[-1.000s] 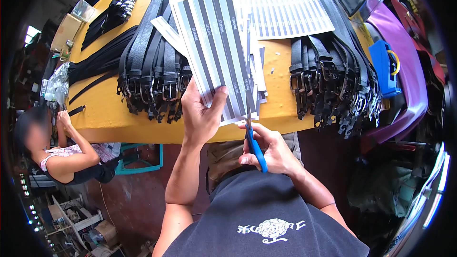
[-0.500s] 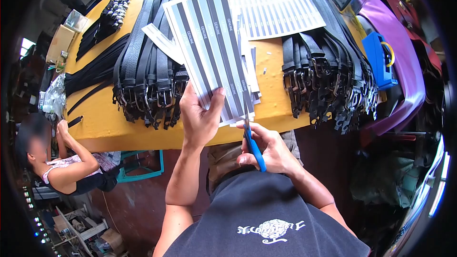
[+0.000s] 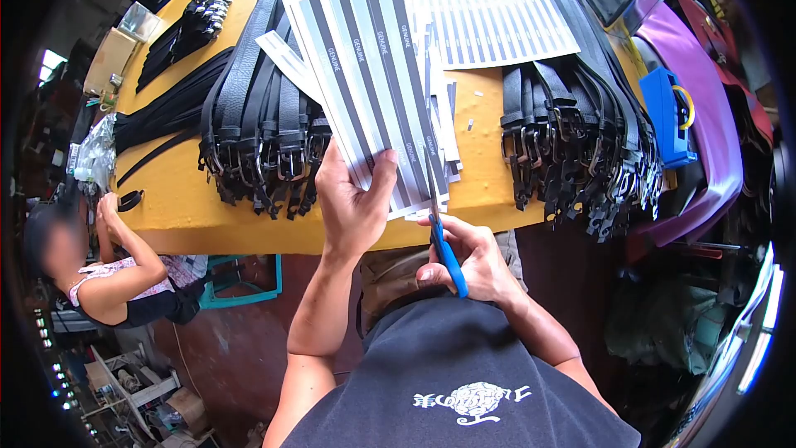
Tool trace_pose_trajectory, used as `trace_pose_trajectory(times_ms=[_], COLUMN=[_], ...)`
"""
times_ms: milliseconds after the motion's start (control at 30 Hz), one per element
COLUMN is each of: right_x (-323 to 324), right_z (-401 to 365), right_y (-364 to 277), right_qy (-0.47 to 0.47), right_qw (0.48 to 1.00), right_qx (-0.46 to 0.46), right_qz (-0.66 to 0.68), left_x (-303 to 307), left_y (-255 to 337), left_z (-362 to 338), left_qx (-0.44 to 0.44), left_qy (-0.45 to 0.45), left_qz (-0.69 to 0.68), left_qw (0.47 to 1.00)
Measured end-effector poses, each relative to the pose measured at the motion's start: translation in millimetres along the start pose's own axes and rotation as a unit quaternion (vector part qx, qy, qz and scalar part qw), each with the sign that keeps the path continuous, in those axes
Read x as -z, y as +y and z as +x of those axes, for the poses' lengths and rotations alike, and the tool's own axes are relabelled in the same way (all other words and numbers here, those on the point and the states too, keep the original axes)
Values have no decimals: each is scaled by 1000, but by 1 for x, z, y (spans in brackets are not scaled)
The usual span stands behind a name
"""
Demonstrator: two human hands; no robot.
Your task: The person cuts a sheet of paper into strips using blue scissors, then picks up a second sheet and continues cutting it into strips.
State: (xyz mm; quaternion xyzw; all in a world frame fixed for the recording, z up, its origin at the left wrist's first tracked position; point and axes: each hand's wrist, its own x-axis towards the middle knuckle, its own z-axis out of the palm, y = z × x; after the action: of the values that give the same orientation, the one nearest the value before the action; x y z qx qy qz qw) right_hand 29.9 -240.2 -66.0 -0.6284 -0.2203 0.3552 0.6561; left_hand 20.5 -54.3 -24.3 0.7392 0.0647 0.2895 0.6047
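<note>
My left hand [image 3: 352, 199] grips a striped label sheet [image 3: 352, 58] by its lower left edge, thumb on the front. The sheet has grey, dark and white bands, and the word GENUINE is printed on several of them. In my right hand [image 3: 479, 261] are blue-handled scissors [image 3: 448, 259], fingers closed round the handles. Their blades point away from me and lie along the sheet's lower right edge. How far the blades are apart is hard to see. Behind the sheet, paper strips [image 3: 448, 129] are partly hidden.
Black belts with buckles lie in a left bundle [image 3: 269, 129] and a right bundle [image 3: 572, 129] on the yellow table [image 3: 489, 191]. Another striped sheet [image 3: 502, 25] rests at the back. A blue tape dispenser [image 3: 666, 120] stands right. Another person [image 3: 124, 282] sits at the left.
The view has shifted slightly, so the right-hand belts appear further right. Both hands keep their holds, and the blades stay at the sheet's right edge. The seated person's hands have moved slightly.
</note>
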Motion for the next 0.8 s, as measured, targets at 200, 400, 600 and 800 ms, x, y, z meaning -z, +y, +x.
trace_pose_trajectory(times_ms=[200, 400, 600, 800], right_x=[1, -3, -6, -4], right_z=[0, 2, 4, 4], right_y=[-3, 1, 2, 3], right_qy=[4, 11, 15, 6], right_qw=[1000, 999, 999, 1000], right_qx=[8, 26, 37, 7], right_qz=[-14, 17, 21, 15], left_x=[0, 0, 5, 5], left_y=[2, -3, -2, 1], left_z=[0, 2, 1, 0], left_qx=[-20, -49, -47, -36], left_qy=[7, 24, 19, 22], left_qz=[8, 15, 15, 12], left_qw=[1000, 998, 999, 999])
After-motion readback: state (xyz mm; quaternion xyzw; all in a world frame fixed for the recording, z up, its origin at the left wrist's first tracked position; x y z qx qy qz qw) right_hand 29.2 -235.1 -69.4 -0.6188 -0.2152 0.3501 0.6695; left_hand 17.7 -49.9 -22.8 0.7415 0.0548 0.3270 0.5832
